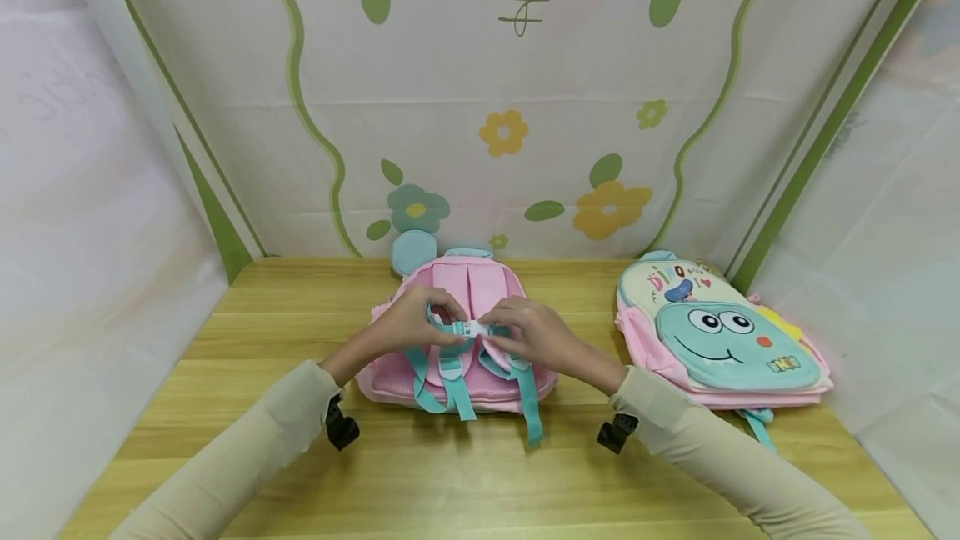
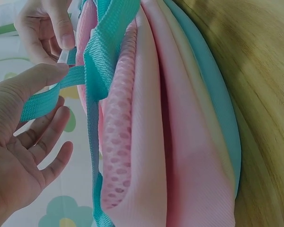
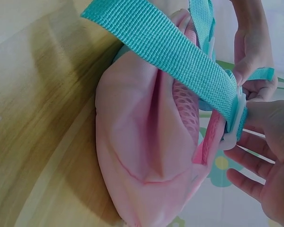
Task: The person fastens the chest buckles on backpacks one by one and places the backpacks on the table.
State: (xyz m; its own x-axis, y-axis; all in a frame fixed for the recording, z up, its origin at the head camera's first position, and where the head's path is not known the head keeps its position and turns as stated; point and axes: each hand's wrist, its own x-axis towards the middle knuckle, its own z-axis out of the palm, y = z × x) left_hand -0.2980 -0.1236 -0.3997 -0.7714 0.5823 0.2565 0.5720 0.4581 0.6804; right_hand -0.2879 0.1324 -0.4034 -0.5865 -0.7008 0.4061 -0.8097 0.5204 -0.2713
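Note:
A pink backpack point(image 1: 486, 280) lies on the table, its straps side facing up. Over its middle, both hands meet at a white buckle point(image 1: 474, 328) on teal webbing. My left hand point(image 1: 412, 323) pinches the buckle's left end, where a teal strap point(image 2: 41, 105) loops across the palm in the left wrist view. From the other side my right hand point(image 1: 536, 332) pinches the buckle's right end between thumb and fingers. In the right wrist view, a wide teal strap point(image 3: 165, 52) with a pale adjuster point(image 3: 238, 116) passes in front of the right hand's fingertips.
At the right of the wooden table point(image 1: 465, 482) lies another backpack point(image 1: 738, 348), with a cartoon dinosaur face. A round light-blue piece point(image 1: 414, 253) sticks out behind the pink backpack. A flower-printed cloth point(image 1: 450, 65) hangs at the back.

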